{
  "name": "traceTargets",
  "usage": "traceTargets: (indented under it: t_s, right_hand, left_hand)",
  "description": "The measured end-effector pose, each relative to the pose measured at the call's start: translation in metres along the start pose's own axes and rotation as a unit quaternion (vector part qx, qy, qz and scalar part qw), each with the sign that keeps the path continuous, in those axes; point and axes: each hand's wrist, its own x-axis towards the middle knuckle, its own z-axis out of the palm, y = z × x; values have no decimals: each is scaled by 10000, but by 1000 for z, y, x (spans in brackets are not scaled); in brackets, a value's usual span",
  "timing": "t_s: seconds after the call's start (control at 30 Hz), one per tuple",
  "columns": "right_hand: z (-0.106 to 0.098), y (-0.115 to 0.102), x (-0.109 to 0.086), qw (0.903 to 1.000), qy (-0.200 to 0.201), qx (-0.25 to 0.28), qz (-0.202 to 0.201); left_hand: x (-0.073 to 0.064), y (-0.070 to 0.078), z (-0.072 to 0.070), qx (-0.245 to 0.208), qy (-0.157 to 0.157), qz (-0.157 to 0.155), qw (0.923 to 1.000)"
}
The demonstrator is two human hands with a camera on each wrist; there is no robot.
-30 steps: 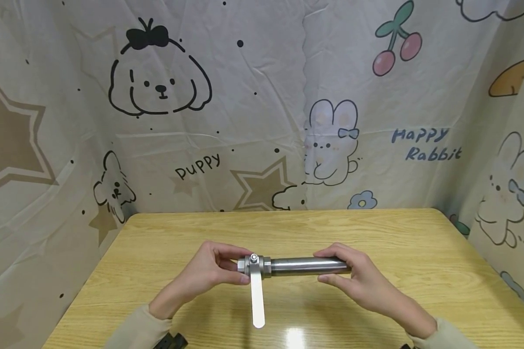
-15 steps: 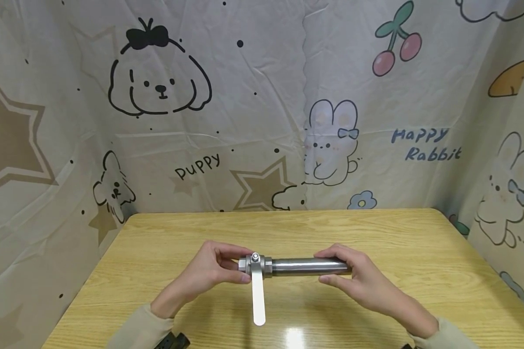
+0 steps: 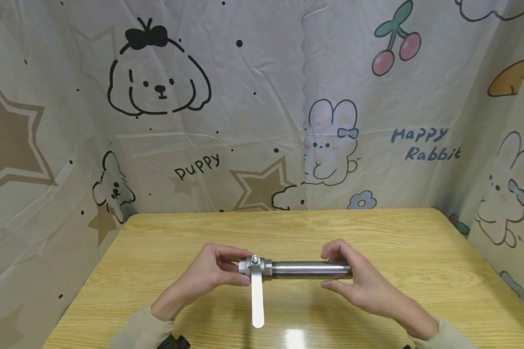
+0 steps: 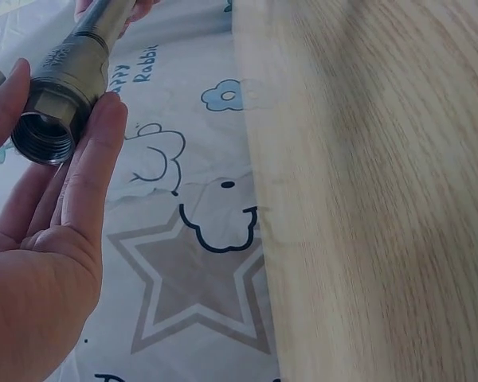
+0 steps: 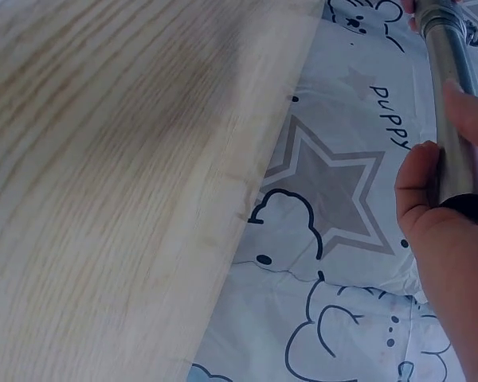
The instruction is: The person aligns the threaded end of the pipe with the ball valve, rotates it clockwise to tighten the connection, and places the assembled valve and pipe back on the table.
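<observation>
My left hand (image 3: 203, 271) grips a steel ball valve (image 3: 267, 267) between thumb and fingers. From the valve a flat, pale lever handle (image 3: 257, 305) points toward me. A smooth steel pipe (image 3: 307, 270) extends from the valve's right side, roughly level above the table. Around the pipe's far right end, my right hand (image 3: 368, 286) is spread, with gaps above and below the metal in the head view. In the left wrist view the valve's threaded opening (image 4: 44, 143) faces the camera. The right wrist view has the pipe (image 5: 454, 79) end near the palm.
Beneath the hands lies a wood-grain table (image 3: 179, 228). A printed cloth (image 3: 253, 97) with cartoon animals hangs behind it and along both sides. Dark devices, one of them a black wrist piece (image 3: 174, 342), show at the lower edge.
My right thumb and fingers have moved apart, off the pipe they held. The pipe's right end sits slightly lower. My left hand keeps its grip on the valve, nearly still.
</observation>
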Motion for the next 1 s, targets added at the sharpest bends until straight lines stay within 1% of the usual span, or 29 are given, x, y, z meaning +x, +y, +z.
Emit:
traceTargets:
  t_s: [0.17,0.3,0.4,0.47,0.53,0.63,0.77,0.87,1.0]
  right_hand:
    - [0,0,0,9995,87,-29,-288]
    - [-1,0,0,9988,242,-53,-425]
    - [-1,1,0,9986,288,94,-444]
    - [-1,2,-1,9984,248,254,-439]
    - [-1,3,-1,9982,180,410,-393]
    - [-2,4,-3,9985,104,470,-269]
    - [-2,3,-3,9997,61,244,-24]
    - [-1,2,-3,9998,-43,105,183]
    - [-1,0,-4,9991,-215,93,358]
  left_hand:
    - [0,-1,-1,-70,-3,-13,10000]
    - [0,-2,0,-150,-21,-9,9999]
    - [0,-2,-1,-184,-12,3,9998]
    - [0,-2,-1,-169,-2,1,9999]
    - [-1,-3,-2,-176,-21,-13,9998]
    - [-1,-3,-2,-186,-64,-25,9998]
    - [-2,-2,-2,-182,-95,13,9998]
    - [-2,-2,-2,-156,-82,39,9998]
    - [-1,-2,-2,-189,-69,32,9998]
